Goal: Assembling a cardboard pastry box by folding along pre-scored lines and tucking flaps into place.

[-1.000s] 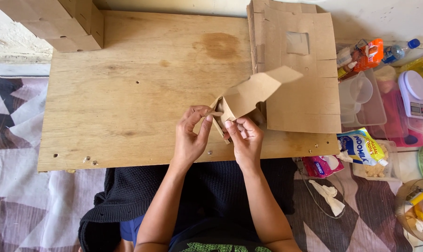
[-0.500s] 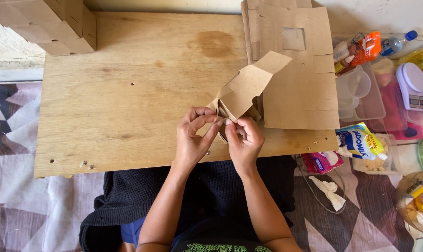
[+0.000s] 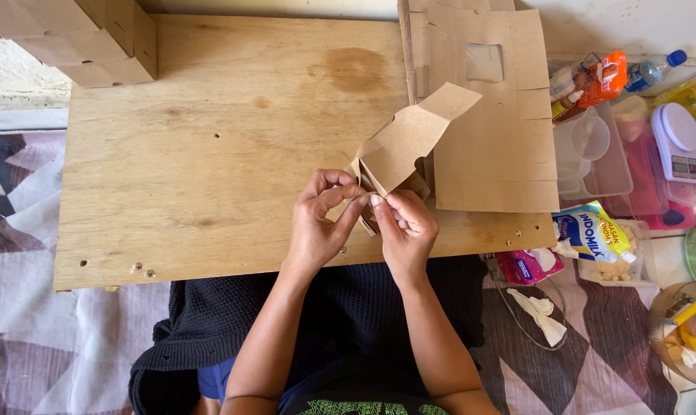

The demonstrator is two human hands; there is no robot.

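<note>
A small brown cardboard box piece (image 3: 409, 138), partly folded, stands tilted on the wooden board (image 3: 209, 154) near its front edge. My left hand (image 3: 321, 223) pinches the piece's lower left flap between thumb and fingers. My right hand (image 3: 405, 227) grips the lower edge just beside it. Both hands touch each other at the fingertips. The upper flap of the piece sticks up and to the right, over a stack of flat cardboard sheets (image 3: 490, 115).
Folded cardboard boxes (image 3: 86, 38) sit at the board's far left corner. To the right lie clear plastic containers (image 3: 594, 154), an orange bottle (image 3: 601, 77), a kitchen scale (image 3: 678, 142), snack packets (image 3: 594, 234) and a jar (image 3: 690, 330). A patterned cloth (image 3: 25, 230) covers the floor.
The cardboard piece's upper flap has lifted and swung a little further up and right. My hands stay at its lower edge, fingers shifted slightly closer together.
</note>
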